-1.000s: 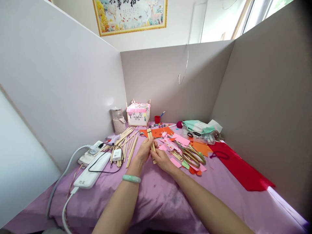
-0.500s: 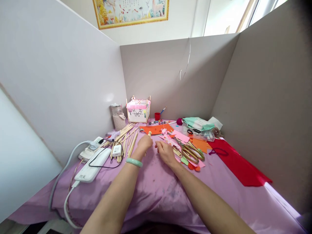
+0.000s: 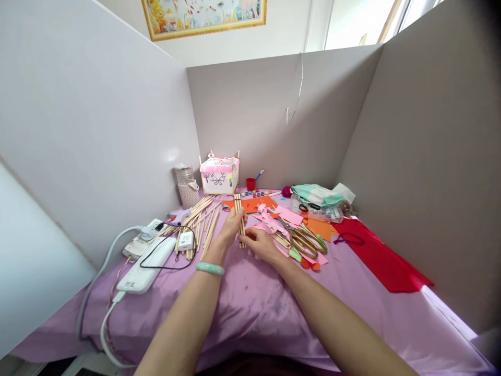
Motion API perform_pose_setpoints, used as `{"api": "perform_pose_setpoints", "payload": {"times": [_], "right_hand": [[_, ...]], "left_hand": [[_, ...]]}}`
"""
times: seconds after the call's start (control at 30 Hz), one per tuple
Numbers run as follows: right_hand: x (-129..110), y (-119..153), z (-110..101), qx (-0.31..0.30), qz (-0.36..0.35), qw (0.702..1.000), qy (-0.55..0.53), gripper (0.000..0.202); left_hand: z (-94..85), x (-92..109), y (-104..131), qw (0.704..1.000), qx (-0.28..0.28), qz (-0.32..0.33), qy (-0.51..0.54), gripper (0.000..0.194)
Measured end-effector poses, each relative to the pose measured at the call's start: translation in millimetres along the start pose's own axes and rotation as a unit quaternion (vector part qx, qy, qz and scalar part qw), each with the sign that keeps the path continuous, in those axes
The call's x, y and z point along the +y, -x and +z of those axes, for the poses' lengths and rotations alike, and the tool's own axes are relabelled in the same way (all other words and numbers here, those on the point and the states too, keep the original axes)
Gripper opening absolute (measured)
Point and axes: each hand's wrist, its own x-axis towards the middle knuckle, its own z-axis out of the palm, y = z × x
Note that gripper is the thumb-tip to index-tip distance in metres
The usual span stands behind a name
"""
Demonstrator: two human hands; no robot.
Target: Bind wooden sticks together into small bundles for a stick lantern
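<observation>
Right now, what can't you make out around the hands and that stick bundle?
Head view only:
- The stick bundle: its count is too small to tell, and both hands cover its lower part.
- Left hand: its fingers curl round the far side, hidden.
- Right hand: its fingertips and its contact with the bundle are hidden.
- Paint pots: too small.
- Framed picture: cut by the top edge.

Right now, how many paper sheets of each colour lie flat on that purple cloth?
Red sheet: 1
Orange sheets, one behind the stick bundle, one by the scissors: 2
Pink sheet: 1, leaving out small scraps
Total: 4
</observation>
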Motion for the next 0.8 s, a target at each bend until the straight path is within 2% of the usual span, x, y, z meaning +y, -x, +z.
{"api": "perform_pose_setpoints", "payload": {"times": [0.17, 0.3, 0.5, 0.7, 0.8], "right_hand": [[4, 0, 0, 0.046, 0.006, 0.997, 0.061, 0.017], [6, -2, -1, 0.038, 0.031, 0.989, 0.137, 0.014], [7, -2, 0, 0.034, 0.025, 0.979, 0.199, 0.016], [6, 0, -1, 0.010, 0.008, 0.979, 0.205, 0.017], [4, 1, 0, 0.011, 0.003, 0.970, 0.244, 0.022]], "left_hand": [[0.3, 6, 9, 0.997, -0.051, 0.025, -0.045, 0.027], [-3.3, 6, 13, 0.990, -0.073, 0.016, -0.116, 0.018], [-6.7, -3, 11, 0.982, -0.070, 0.021, -0.176, 0.016], [-0.9, -5, 14, 0.973, -0.054, 0.064, -0.217, 0.017], [2.1, -5, 15, 0.965, -0.034, 0.073, -0.251, 0.013]]}}
